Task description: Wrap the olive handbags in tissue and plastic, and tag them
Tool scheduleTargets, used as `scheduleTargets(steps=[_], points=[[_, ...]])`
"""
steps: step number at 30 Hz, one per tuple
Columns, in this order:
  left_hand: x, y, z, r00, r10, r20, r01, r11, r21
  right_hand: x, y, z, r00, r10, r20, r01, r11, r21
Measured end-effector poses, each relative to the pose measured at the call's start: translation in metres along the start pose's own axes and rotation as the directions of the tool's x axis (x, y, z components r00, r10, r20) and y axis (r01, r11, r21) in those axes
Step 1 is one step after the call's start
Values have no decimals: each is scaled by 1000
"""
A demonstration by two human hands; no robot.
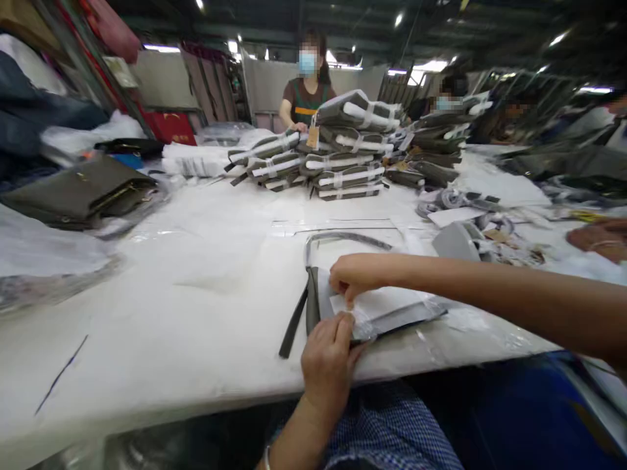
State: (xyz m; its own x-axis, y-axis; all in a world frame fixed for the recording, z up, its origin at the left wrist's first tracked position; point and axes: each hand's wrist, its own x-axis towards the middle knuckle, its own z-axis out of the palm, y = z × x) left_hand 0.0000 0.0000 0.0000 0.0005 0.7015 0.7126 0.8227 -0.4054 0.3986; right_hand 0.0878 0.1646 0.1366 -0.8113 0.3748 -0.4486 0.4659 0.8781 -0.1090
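A dark olive-grey bag point(312, 307) lies flat at the table's front edge, with a white sheet point(401, 312) and clear plastic wrap point(363, 325) on top. Its curved handle point(307, 251), wrapped in a pale covering, reaches away from me, and a dark strap point(294, 323) sticks out on the left. My left hand point(327, 356) grips the bag's near edge, thumb on top. Just beyond it my right hand point(360, 274) is closed, fingertips pressed down at the sheet beside my left thumb. Whatever those fingertips pinch is hidden.
Stacked wrapped bags point(350, 163) stand at the back, a co-worker point(307, 91) behind them. An olive bag point(81, 189) lies on plastic at left. Straps and tags point(482, 228) clutter the right, near another person's hand point(600, 236). The white table point(196, 313) ends close to my lap.
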Motion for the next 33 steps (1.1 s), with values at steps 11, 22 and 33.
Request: scheduleTargets(steps=[11,22,33], points=[[0,1,4,999,35,-21,-34,998,61,-6,45,16,887,286,-363,-100,886,453],[-2,1,5,999,-19,28,18,999,27,-24,27,55,936,67,-345,34,960,279],[-4,2,0,996,-46,73,46,999,3,-55,0,80,559,111,-822,157,959,236]])
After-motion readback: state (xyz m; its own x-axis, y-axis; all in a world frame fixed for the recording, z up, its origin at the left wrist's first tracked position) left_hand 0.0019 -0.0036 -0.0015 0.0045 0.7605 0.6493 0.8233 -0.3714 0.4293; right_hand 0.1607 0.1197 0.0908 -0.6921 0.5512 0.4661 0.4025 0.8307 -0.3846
